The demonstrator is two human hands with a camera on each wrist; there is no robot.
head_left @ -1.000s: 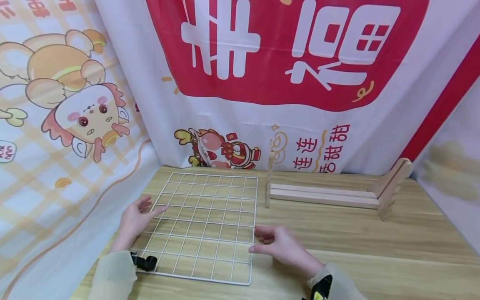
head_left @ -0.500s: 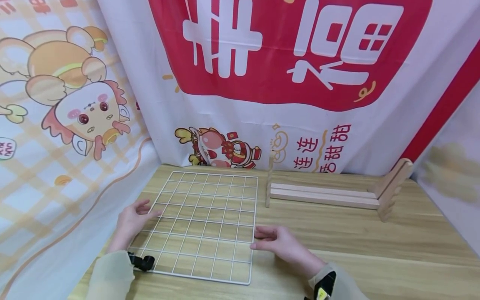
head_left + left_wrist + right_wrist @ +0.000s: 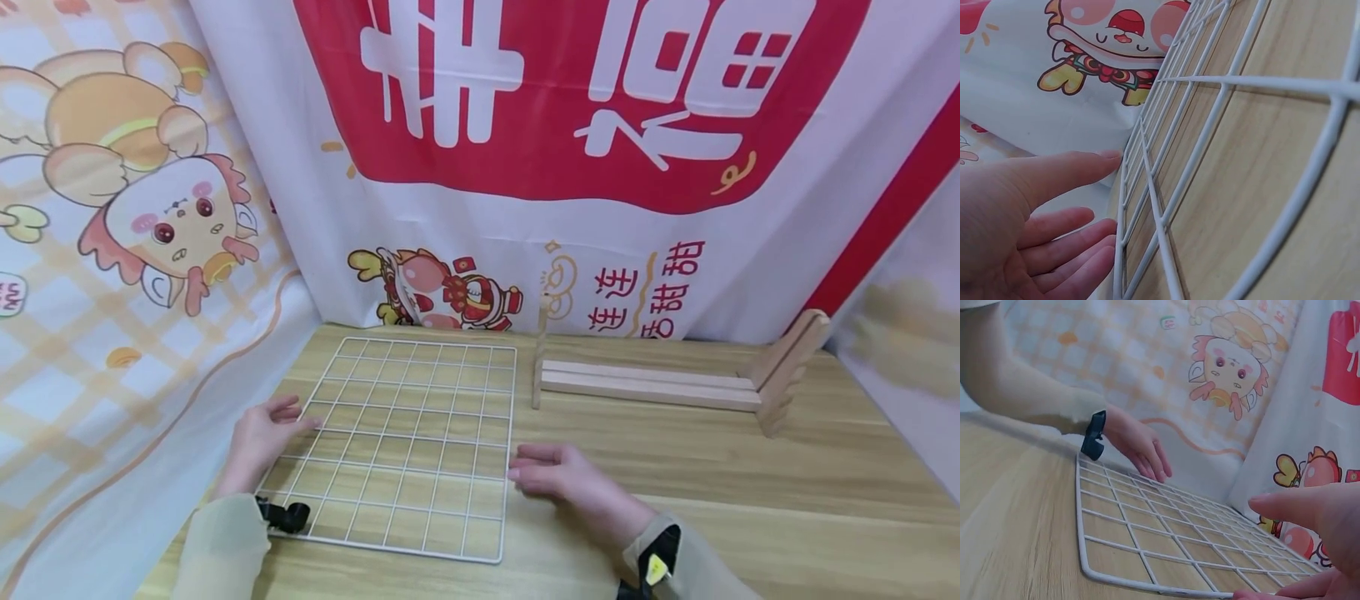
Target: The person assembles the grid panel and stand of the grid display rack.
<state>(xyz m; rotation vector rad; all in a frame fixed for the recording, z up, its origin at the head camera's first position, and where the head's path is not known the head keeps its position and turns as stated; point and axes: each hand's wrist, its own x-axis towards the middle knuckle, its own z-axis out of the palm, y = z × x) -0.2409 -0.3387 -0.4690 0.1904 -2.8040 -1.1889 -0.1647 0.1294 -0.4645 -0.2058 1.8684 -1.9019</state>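
A white wire grid panel [image 3: 408,437] lies flat on the wood-grain table. At its left edge is my left hand [image 3: 261,437], fingers loosely spread, with the thumb reaching over the rim. In the left wrist view the fingertips of the left hand [image 3: 1035,212] are at or just beside the outer wire; contact is hard to tell. Beside the right edge sits my right hand [image 3: 558,475], its fingers fairly straight and the fingertips close to the wire. From the right wrist view, the thumb of the right hand [image 3: 1335,531] is raised above the grid. Neither hand grips anything.
A wooden rack [image 3: 648,390] with two upright ends and a low crossbar stands at the back right of the table [image 3: 675,467]. Printed cloth hangs behind [image 3: 465,217] and along the left side [image 3: 150,333].
My right thumb has come away from the grid's right edge and nearer the fingers. The left hand has shifted slightly left, its thumb drawing back. The grid stays on the table.
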